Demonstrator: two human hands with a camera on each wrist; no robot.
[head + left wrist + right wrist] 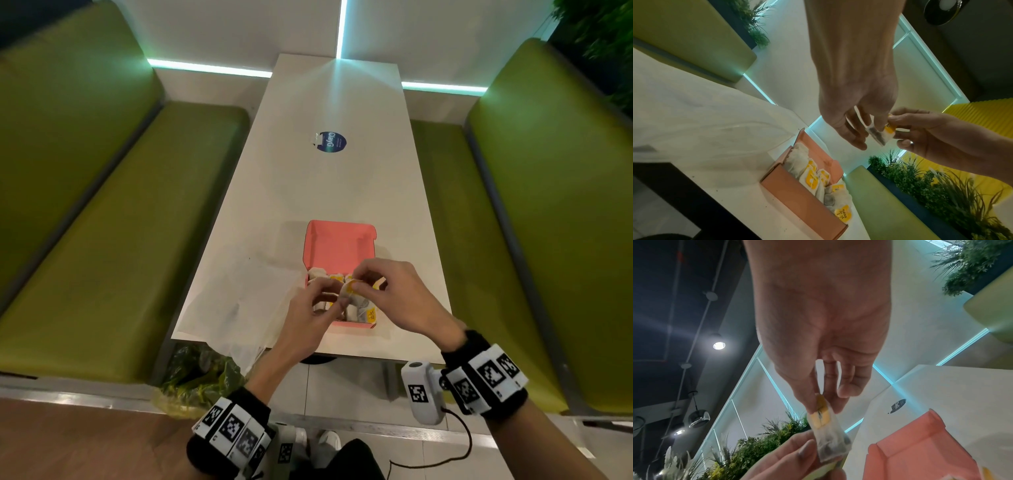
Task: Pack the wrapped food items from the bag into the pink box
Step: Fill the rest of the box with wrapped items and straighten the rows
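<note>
Both hands over box [339, 246]. Left hand [308, 308] and right hand [394, 294] pinch one packet [352, 291] between fingertips, above packed ones. Bag [236, 301] lies left. Next, likely: lower packet into near-right gap, release.

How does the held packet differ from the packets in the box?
The held packet is pinched by the left hand and right hand above the box; the boxed packets are untouched. Held one hangs in the air; boxed ones stand packed side by side. All share translucent wrap and yellow labels.
</note>
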